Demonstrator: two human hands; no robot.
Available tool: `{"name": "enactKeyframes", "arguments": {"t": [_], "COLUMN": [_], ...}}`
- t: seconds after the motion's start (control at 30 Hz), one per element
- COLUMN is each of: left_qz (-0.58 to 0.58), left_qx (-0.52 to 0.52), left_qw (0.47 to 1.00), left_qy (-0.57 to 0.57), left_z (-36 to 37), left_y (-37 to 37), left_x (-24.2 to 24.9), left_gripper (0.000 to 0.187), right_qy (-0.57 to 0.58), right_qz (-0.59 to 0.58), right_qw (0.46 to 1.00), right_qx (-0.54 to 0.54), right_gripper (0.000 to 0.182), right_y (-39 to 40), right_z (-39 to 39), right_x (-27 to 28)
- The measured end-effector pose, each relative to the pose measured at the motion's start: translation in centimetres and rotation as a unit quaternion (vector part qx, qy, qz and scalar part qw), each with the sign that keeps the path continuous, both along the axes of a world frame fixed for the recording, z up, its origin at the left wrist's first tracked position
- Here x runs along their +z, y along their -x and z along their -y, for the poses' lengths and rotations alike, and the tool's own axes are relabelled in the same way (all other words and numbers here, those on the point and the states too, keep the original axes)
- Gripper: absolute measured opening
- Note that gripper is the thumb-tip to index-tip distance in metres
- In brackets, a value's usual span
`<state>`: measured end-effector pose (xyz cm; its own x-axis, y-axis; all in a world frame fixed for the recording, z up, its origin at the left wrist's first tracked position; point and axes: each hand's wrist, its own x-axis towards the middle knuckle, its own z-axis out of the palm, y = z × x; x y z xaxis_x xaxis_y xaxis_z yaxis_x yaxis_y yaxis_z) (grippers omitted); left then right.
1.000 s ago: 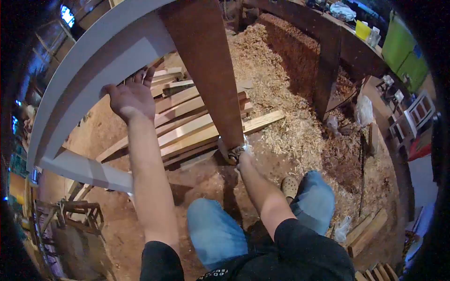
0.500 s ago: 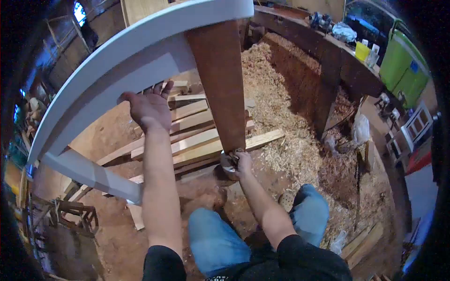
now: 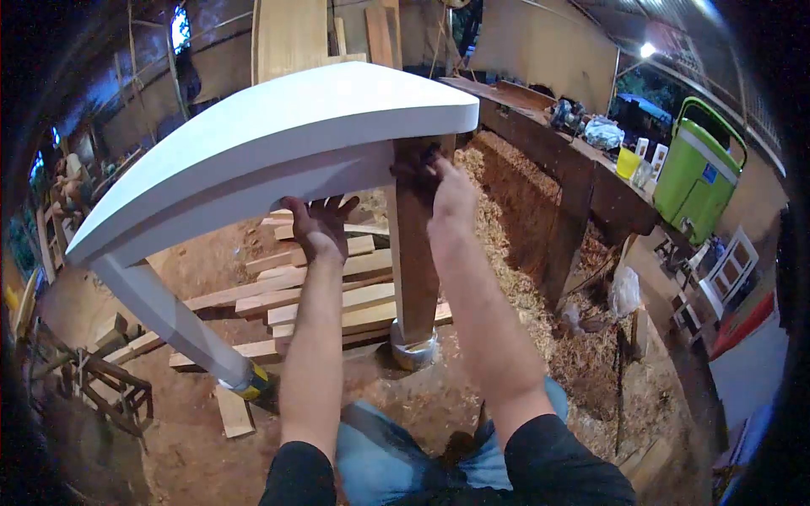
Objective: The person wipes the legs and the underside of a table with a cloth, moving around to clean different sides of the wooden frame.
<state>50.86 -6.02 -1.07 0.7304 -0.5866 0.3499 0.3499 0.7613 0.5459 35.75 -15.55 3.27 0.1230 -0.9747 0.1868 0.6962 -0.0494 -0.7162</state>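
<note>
A white table (image 3: 278, 110) with a curved top edge stands before me. Its brown wooden leg (image 3: 413, 278) goes down to a metal tin (image 3: 413, 347), and its white leg (image 3: 177, 316) ends at a yellow-and-dark can (image 3: 256, 381). My left hand (image 3: 322, 229) is open, fingers spread against the white rail under the top. High on the brown leg, just below the top, my right hand (image 3: 454, 196) is closed around a dark crumpled wad (image 3: 415, 164) pressed to the wood. The wad's exact kind cannot be made out.
Several wooden boards (image 3: 363, 295) lie on the dirt floor behind the legs. Wood shavings (image 3: 489, 228) are heaped by a long workbench (image 3: 540, 160) at the right. A green cooler (image 3: 696, 181) and a yellow container (image 3: 627, 165) rest there. A wooden frame (image 3: 97, 379) stands at left.
My right hand has moved from the foot of the brown leg up to its top with the dark wad. My left hand stays at the white rail. The view has tilted up.
</note>
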Motion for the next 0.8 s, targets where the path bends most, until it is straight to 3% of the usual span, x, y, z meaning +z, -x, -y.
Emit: {"name": "enactKeyframes", "arguments": {"t": [0.03, 0.13, 0.17, 0.23, 0.27, 0.3, 0.37, 0.4, 0.43, 0.53, 0.57, 0.67, 0.7, 0.8], "left_qz": [0.005, 0.005, 0.004, -0.001, -0.004, -0.012, -0.009, -0.006, 0.000, 0.019, 0.023, 0.017, 0.012, 0.039], "left_qx": [0.001, 0.007, 0.009, -0.002, -0.008, -0.018, 0.018, 0.034, 0.028, 0.014, 0.012, 0.029, 0.040, 0.047], "left_qw": [1.000, 1.000, 1.000, 1.000, 1.000, 1.000, 1.000, 0.999, 1.000, 1.000, 1.000, 0.999, 0.999, 0.998], "left_qy": [0.007, -0.002, -0.009, -0.008, -0.010, -0.005, -0.007, -0.010, -0.009, 0.001, 0.009, -0.004, -0.015, -0.006], "left_z": [-0.1, -0.3, -0.2, 0.0, 0.2, 0.4, 0.4, 0.5, 0.6, 0.7, 0.6, 0.8, 0.8, 1.0], "left_y": [0.1, 0.4, 0.4, 0.2, -0.1, -0.2, 0.1, 0.3, 0.2, -0.6, -0.6, -0.1, 0.0, -0.5], "left_x": [0.0, 0.2, 0.5, 0.4, 0.2, 0.2, 0.4, 0.4, 0.2, -0.4, -0.3, 0.1, 0.1, -0.1], "left_gripper": [0.065, 0.066, 0.068, 0.067, 0.067, 0.065, 0.065, 0.065, 0.065, 0.063, 0.060, 0.057, 0.058, 0.058], "right_qy": [0.002, 0.018, -0.004, 0.051, -0.025, -0.102, -0.102, -0.234, -0.299, -0.299, -0.251, -0.369, -0.304, -0.290], "right_qz": [0.027, 0.057, 0.053, 0.153, 0.132, 0.111, 0.145, 0.048, 0.048, -0.031, -0.102, -0.069, -0.088, -0.177], "right_qw": [1.000, 0.997, 0.994, 0.966, 0.973, 0.973, 0.962, 0.965, 0.946, 0.950, 0.959, 0.926, 0.948, 0.938], "right_qx": [0.003, 0.054, 0.092, 0.201, 0.190, 0.177, 0.209, 0.112, 0.113, 0.081, 0.087, 0.036, 0.041, 0.074], "right_gripper": [0.030, 0.029, 0.027, 0.026, 0.026, 0.026, 0.028, 0.029, 0.030, 0.018, 0.017, 0.012, 0.011, 0.013], "right_y": [0.1, 1.3, 3.0, 5.5, 6.5, 7.5, 8.9, 9.0, 9.3, 8.4, 7.8, 6.2, 5.7, 4.6], "right_z": [-0.5, 0.4, -0.8, -2.5, -3.5, -4.4, -2.5, -3.9, -3.7, -4.8, -3.3, -4.2, -3.1, -0.6], "right_x": [1.3, -1.8, -4.1, -10.4, -13.6, -17.3, -31.8, -34.3, -40.4, -49.9, -56.9, -53.3, -56.2, -60.3]}}
